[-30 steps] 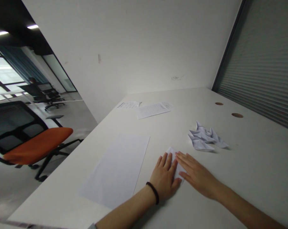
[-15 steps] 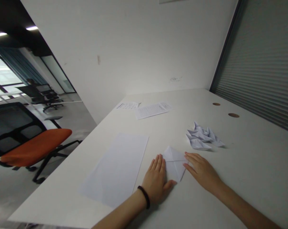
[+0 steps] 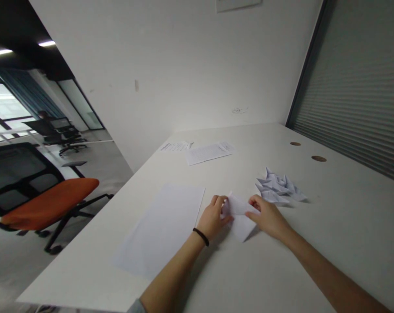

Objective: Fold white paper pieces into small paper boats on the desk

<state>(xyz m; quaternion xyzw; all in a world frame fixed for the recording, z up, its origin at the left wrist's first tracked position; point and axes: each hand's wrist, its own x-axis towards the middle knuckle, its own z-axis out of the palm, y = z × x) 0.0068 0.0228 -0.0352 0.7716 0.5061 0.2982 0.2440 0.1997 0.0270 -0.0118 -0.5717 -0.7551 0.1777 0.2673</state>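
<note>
A folded piece of white paper (image 3: 240, 219) is between my two hands, tilted and partly raised off the table, with a shadow under its lower right edge. My left hand (image 3: 215, 216), with a black band at the wrist, pinches its left edge between thumb and fingers. On the opposite side, my right hand (image 3: 266, 216) grips the right corner with thumb and curled fingers. Several folded paper pieces (image 3: 278, 188) lie in a heap just beyond my right hand. Flat sheets of white paper (image 3: 164, 228) rest to the left of my left forearm.
Printed sheets (image 3: 208, 153) lie toward the far end of the white table (image 3: 249, 278). Two round holes (image 3: 319, 158) are set in the tabletop near the blinds (image 3: 356, 87). An orange-seated chair (image 3: 50, 202) stands beyond the left edge; a person (image 3: 43, 114) sits far behind it.
Both hands went from resting flat on the folded paper to pinching its two sides. The paper has been lifted slightly and tilted. The camera view shifted a little.
</note>
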